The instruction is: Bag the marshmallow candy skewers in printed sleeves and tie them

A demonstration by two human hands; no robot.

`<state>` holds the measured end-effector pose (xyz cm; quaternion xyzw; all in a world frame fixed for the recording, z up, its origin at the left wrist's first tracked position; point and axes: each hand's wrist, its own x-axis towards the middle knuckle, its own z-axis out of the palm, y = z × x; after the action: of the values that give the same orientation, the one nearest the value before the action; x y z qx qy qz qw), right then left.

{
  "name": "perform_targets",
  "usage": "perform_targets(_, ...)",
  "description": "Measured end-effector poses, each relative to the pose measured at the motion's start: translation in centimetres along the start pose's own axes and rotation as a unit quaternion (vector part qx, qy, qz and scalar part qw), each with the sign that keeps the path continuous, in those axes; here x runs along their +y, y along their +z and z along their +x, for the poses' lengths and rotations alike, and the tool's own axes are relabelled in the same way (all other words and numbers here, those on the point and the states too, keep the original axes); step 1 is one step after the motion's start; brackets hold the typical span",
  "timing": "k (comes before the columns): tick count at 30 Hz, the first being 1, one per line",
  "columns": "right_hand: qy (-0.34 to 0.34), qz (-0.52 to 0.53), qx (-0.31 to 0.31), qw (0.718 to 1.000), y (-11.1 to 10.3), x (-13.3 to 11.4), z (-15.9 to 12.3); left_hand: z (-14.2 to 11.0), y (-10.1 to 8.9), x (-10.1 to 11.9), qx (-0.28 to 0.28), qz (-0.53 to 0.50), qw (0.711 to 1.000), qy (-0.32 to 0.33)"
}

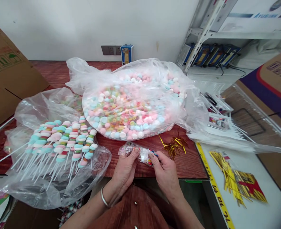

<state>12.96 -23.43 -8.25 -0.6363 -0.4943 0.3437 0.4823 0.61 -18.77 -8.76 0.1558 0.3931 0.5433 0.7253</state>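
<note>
A small clear plastic packet with dark and coloured print [144,155] is held between my two hands above the table's front edge. My left hand [126,165] pinches its left part, thumb on top. My right hand [164,167] has its thumb and fingers closed on the right end, where red and blue print shows. What lies inside the packet is too small to make out. Gold twist ties [175,147] lie loose just beyond my right hand. To the left, several marshmallow skewers [66,138] on white sticks rest on clear plastic.
A large clear bag of marshmallows and gummy candies [131,111] fills the table's middle. Bagged white sticks [220,127] lie right. More gold ties [226,178] are on a white surface beside yellow tape [214,187]. Cardboard boxes [9,73] and a metal shelf [202,35] flank the table.
</note>
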Motion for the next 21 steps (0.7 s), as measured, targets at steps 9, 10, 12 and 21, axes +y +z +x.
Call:
perform_targets(9,-0.026,0.055,0.012,0.998,-0.3,-1.0,-0.2,-0.4,-0.7,0.5,0.014,-0.136,0.989,-0.06)
perform_targets(10,-0.047,0.052,0.026,0.997,-0.4,-1.3,-0.4,-0.4,-0.8,0.6,0.026,-0.143,0.988,-0.053)
perform_targets(12,-0.108,0.036,0.052,0.992,-0.3,-1.9,-1.0,-0.4,-1.0,0.9,0.044,-0.147,0.988,-0.034)
perform_targets(21,-0.236,-0.035,0.045,0.97,1.0,-2.5,-2.0,-0.6,-1.5,1.4,0.016,-0.141,0.99,0.008)
